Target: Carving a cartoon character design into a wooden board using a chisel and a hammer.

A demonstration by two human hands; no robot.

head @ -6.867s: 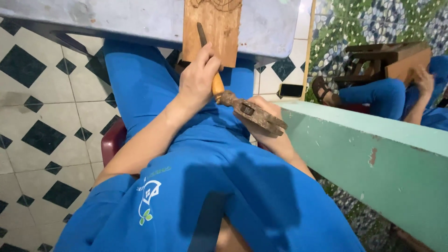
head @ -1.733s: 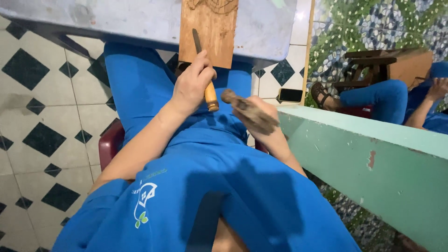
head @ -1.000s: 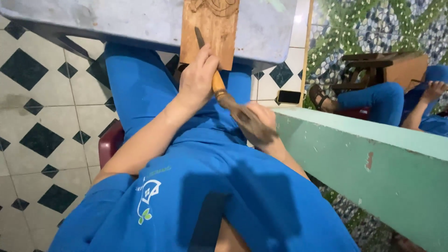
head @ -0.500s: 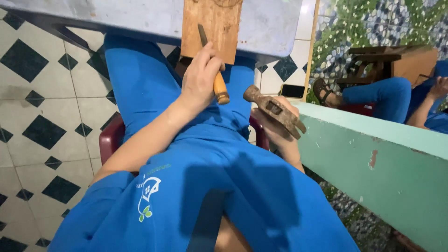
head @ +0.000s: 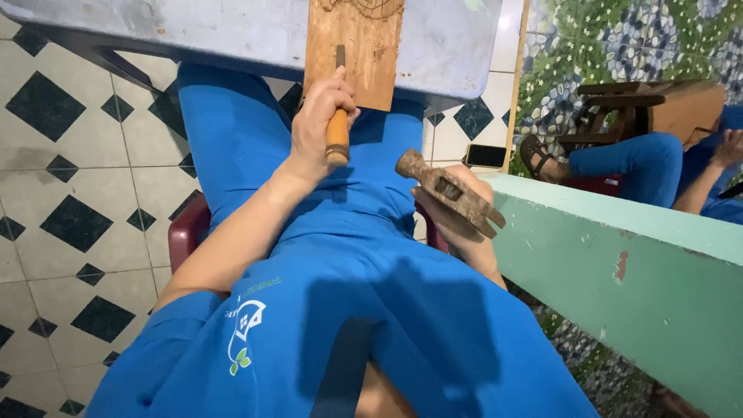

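My left hand [head: 316,124] grips a chisel [head: 338,116] by its orange wooden handle, with the metal blade resting on a brown wooden board [head: 354,48]. The board lies on a grey-blue table [head: 232,31] and overhangs its near edge. My right hand [head: 458,224] holds a rusty hammer [head: 447,192], whose head is drawn back to the right of the chisel's butt and does not touch it. Carved lines show at the board's far end.
I sit on a dark red plastic chair [head: 188,231] over a black-and-white tiled floor. A green wall ledge [head: 619,263] runs along my right. Beyond it a person in blue [head: 658,166] sits by wooden furniture. A dark phone [head: 485,155] lies on the floor.
The hammer struck the chisel's end about a second ago and has since swung back to the right, away from the handle. The chisel stays on the board.
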